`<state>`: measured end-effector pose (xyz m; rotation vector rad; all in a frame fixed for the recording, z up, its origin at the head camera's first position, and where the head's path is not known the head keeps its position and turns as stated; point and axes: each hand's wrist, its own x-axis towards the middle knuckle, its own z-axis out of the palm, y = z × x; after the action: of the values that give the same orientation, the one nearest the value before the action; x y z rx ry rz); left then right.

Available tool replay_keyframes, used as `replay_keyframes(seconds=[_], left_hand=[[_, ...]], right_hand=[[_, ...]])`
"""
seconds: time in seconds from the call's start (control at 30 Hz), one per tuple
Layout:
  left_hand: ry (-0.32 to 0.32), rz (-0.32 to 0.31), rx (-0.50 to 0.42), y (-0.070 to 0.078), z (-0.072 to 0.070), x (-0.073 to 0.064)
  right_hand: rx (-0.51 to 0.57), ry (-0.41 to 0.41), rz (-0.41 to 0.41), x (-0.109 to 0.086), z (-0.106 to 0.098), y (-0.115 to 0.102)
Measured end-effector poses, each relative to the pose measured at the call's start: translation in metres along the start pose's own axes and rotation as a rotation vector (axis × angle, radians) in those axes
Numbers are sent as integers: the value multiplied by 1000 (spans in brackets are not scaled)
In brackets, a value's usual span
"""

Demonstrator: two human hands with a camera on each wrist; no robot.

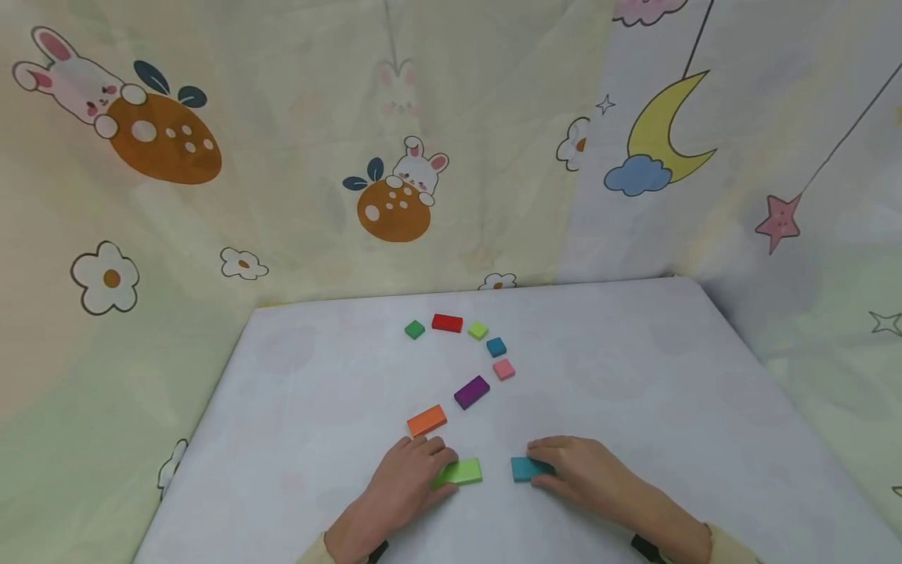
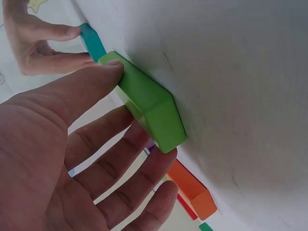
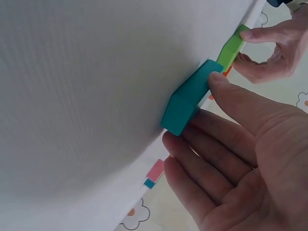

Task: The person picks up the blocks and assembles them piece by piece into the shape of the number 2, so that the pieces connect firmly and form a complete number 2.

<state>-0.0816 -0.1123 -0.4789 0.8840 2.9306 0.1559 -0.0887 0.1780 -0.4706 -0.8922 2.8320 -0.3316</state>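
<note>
A light green block (image 1: 461, 471) lies on the white table, and my left hand (image 1: 409, 479) pinches it between thumb and fingers. In the left wrist view the thumb presses the near side of that green block (image 2: 149, 101), with fingertips on its far side. To the right, a teal block (image 1: 527, 469) is pinched by my right hand (image 1: 588, 478); a gap separates the two blocks. The right wrist view shows the teal block (image 3: 192, 96) between thumb and fingers. Just beyond my left fingers sits an orange block (image 1: 427, 421).
From the orange block a curved row runs back: purple block (image 1: 472, 392), pink block (image 1: 503, 369), blue block (image 1: 496, 347), lime block (image 1: 478, 330), red block (image 1: 447, 323) and dark green block (image 1: 414, 330). A printed cloth (image 1: 296, 196) hangs behind the table (image 1: 634, 368).
</note>
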Motion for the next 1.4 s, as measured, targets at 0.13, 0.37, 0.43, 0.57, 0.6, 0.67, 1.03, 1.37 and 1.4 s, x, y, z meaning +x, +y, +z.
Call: replay_keyframes(seconds=[0.13,0.37,0.43,0.57,0.6,0.67,1.03,1.37,1.4], left_hand=[[37,13,24,-3,2,1],[77,33,40,-8,2,4],[74,31,33,-8,0,6],[76,27,30,-10,-2,8],[80,25,31,-10,-2,9],[88,22,36,-11,-2,9],[93,4,39,-11,-1,11],[79,3,9,-13,0,11],[79,4,9,-13,0,11]], right_hand=[[-2,0,-2,4,0,1],[-3,9,-1,14,0,2],[-2,10,-2,16,0,2],[-6,9,0,20,0,2],[-7,11,0,21,0,2],[-6,18,-1,22,-1,2],[-18,22,-1,26,-1,-1],[-26,9,-1,32,0,-8],[-26,6,0,32,0,-9]])
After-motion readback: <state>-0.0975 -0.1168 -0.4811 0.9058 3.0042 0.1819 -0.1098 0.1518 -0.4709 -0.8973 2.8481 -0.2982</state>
